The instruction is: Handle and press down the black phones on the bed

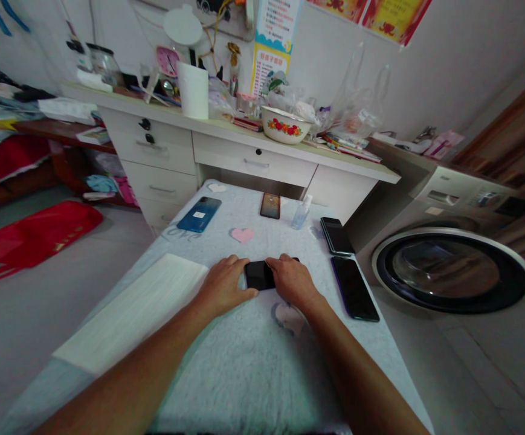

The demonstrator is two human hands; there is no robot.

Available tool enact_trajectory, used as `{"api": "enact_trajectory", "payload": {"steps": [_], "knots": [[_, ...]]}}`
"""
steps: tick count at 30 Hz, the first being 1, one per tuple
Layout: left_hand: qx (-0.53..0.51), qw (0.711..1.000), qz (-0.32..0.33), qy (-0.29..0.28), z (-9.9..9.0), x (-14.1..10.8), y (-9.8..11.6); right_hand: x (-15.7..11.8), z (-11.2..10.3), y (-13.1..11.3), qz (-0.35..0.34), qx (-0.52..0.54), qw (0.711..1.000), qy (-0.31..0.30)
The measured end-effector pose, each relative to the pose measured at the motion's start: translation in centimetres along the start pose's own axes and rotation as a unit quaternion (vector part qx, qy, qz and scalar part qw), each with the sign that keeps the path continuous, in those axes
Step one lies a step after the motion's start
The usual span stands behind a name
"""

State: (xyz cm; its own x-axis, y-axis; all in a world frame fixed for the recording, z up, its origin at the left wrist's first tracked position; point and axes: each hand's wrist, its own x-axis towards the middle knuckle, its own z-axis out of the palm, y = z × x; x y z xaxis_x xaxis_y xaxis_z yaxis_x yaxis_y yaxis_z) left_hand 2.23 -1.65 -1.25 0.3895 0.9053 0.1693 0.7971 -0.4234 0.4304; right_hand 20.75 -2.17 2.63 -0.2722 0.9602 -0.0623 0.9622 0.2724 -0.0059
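A black phone (257, 275) lies crosswise on the cloth-covered table between both hands. My left hand (228, 285) grips its left end, the thumb at the near edge and the fingers at the far edge. Over the right part of the phone, my right hand (292, 278) is closed, hiding much of that end. Whether it holds anything besides the phone cannot be seen. Beyond the hands are a blue phone (199, 214), a phone with a brown-orange face (270, 206) and a clear spray bottle (301, 212). Two dark phones (337, 235) (355, 289) lie to the right.
A long white sheet (135, 311) lies on the table's left side. Behind the table (244, 368) stands a desk (226, 150) with a flowered bowl (286, 125) and a paper roll (193, 90). A washing machine (443, 211) stands at the right, a red bag (40, 232) at the left.
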Motion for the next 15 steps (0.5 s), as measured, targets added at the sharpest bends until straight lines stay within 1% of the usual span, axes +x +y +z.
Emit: {"api": "enact_trajectory", "payload": {"steps": [5,15], "knots": [[0.003,1.0,0.003,-0.002,0.0,0.0,-0.1,0.1,0.2,0.1,0.003,0.003,1.0,0.006],[0.001,1.0,0.0,-0.009,-0.1,0.0,0.0,-0.4,0.7,2.6,0.056,0.007,0.998,0.023]]}}
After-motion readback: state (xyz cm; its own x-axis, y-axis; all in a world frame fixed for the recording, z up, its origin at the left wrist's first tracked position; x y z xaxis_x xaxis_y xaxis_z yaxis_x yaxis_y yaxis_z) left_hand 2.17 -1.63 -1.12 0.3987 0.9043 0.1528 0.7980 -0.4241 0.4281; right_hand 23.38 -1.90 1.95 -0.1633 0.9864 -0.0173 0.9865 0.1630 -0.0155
